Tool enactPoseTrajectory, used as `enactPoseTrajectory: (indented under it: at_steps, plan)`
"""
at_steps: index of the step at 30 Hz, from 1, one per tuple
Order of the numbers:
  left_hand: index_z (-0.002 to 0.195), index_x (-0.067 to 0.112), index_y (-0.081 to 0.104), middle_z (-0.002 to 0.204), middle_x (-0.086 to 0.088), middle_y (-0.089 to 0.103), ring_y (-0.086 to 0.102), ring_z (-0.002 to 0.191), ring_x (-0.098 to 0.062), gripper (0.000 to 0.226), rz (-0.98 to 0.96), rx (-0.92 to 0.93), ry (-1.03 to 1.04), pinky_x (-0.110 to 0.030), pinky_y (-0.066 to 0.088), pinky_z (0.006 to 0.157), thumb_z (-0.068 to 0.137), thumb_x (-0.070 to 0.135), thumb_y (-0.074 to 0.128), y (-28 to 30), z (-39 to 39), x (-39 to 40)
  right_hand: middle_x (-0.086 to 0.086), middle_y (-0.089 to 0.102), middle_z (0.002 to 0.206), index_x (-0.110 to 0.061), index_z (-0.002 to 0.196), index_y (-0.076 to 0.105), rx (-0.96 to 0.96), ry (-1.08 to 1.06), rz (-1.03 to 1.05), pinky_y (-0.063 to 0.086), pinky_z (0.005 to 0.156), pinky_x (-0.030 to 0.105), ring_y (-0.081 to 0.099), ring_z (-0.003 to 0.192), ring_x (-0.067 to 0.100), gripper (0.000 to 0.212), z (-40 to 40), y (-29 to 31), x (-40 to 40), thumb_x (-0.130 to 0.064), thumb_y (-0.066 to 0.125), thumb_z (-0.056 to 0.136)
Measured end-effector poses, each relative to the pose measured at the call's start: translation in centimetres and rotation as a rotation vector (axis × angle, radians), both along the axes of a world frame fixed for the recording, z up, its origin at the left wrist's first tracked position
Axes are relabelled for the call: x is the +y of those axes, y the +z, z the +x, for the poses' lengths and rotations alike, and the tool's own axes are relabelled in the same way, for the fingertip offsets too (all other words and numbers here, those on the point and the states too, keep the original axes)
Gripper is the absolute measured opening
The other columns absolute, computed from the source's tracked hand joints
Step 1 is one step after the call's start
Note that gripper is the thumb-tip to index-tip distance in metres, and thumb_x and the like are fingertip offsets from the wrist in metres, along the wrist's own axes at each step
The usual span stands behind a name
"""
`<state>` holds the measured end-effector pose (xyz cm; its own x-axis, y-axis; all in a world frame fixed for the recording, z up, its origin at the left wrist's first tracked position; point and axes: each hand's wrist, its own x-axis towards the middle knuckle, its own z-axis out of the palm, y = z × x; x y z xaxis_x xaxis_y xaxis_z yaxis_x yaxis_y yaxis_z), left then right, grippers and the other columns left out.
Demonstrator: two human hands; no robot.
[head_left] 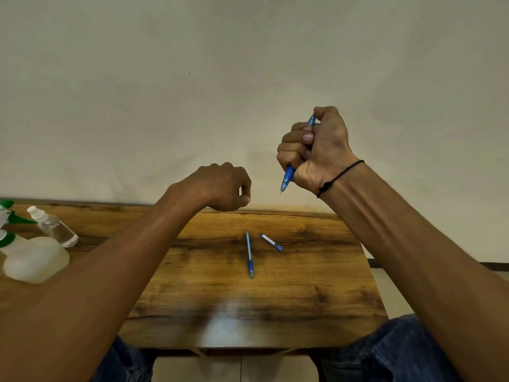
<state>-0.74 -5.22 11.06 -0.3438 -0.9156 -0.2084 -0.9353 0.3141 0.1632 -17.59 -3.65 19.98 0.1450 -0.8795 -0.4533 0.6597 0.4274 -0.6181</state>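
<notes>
My right hand is raised above the table's far edge and grips a blue mechanical pencil in its fist, tip pointing down. To its left, lower, my left hand hovers with its fingers curled and thumb against the forefinger; I see nothing between them. A second blue pencil lies on the wooden table, running near to far. A small blue and white lead case lies just right of that pencil, apart from it.
At the table's left edge stand a small clear bottle and a white spray bottle with a green trigger, partly behind my left forearm. A plain wall rises behind the table. My knees in jeans show below the near edge.
</notes>
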Motion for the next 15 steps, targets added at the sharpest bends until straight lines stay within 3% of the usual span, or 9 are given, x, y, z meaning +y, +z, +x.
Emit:
enactPoseTrajectory:
  at_steps: [15]
  plan:
    - [0.112, 0.03, 0.071, 0.12, 0.005, 0.069, 0.066, 0.1, -0.018, 0.017, -0.008, -0.011, -0.003, -0.039, 0.058, 0.086, 0.099, 0.039, 0.063, -0.5, 0.05, -0.23, -0.008, 0.025, 0.045, -0.019, 0.054, 0.033, 0.007, 0.0, 0.017, 0.011, 0.037, 0.017, 0.015, 0.035, 0.008, 0.051, 0.21, -0.33, -0.16, -0.042, 0.038, 0.099]
